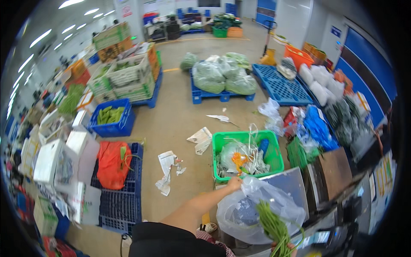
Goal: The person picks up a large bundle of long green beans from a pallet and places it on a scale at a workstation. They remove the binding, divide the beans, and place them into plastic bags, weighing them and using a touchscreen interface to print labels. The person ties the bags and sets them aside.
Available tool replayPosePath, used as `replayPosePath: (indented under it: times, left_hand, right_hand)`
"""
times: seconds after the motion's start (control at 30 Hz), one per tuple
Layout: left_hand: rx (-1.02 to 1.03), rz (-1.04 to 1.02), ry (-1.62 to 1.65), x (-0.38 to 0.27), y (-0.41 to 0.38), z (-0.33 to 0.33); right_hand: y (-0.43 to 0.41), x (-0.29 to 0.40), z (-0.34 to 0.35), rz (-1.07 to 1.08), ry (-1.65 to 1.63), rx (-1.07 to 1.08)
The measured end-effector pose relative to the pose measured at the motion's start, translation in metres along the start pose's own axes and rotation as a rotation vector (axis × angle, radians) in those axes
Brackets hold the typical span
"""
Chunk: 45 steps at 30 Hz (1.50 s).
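Note:
With my left hand (234,184) I pinch the rim of a large clear plastic bag (231,221), whose mouth gapes upward. The bag rests on a grey metal surface (290,181) in front of me. A bunch of long green beans (272,221) lies across the bag's right side. My right hand (290,248) grips the bunch at the bottom of the view, mostly hidden behind the stalks. Just beyond my left hand stands a green plastic crate (279,154) holding crumpled plastic, white strapping and an orange net.
Torn paper (167,167) litters the floor. Left are a dark blue pallet (120,205) with a red sack (113,165) and a blue crate (128,123) of green vegetables. Ahead, a blue pallet (205,95) bears bagged greens. A pallet jack (268,38) stands farther back.

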<state>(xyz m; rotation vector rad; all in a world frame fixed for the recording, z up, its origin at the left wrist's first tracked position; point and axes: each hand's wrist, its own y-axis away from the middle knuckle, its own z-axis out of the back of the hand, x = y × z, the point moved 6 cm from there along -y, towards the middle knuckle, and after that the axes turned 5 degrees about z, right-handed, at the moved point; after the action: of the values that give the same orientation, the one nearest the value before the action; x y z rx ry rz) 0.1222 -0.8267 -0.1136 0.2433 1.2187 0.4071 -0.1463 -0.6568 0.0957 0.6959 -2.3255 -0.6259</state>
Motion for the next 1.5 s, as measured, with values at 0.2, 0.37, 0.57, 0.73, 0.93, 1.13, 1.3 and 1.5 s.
replayPosePath:
  times: [0.2, 0.37, 0.57, 0.73, 0.93, 1.13, 1.3, 1.5]
  left_hand:
    - [0.461, 0.203, 1.063, -0.054, 0.114, 0.05]
    - [1.254, 0.19, 0.713, -0.111, 0.218, 0.006]
    - [1.14, 0.307, 0.792, -0.082, 0.238, 0.054]
    - [0.528, 0.125, 1.078, -0.123, 0.129, 0.102]
    - [0.651, 0.128, 0.559, -0.117, 0.143, 0.063]
    - [0.336, 0.095, 0.252, -0.103, 0.157, 0.06]
    - [0.506, 0.262, 0.488, -0.067, 0.156, 0.031]
    - [0.082, -0.212, 0.177, -0.109, 0.138, 0.027]
  right_hand:
    - [-0.163, -0.033, 0.027, -0.067, 0.217, -0.124]
    - [-0.228, -0.029, 0.072, 0.004, 0.21, -0.173]
    - [-0.252, -0.028, 0.076, -0.131, 0.801, -0.124]
    - [-0.161, 0.026, 0.144, -0.149, 2.099, -0.499]
    - [0.032, 0.032, 0.136, 0.431, 1.953, -0.742]
    - [0.2, -0.005, 0.202, 0.694, 1.407, -1.187]
    - [0.287, -0.041, 0.259, 0.628, 1.142, -1.29]
    - [0.244, -0.074, 0.25, 0.774, 0.926, -1.016]
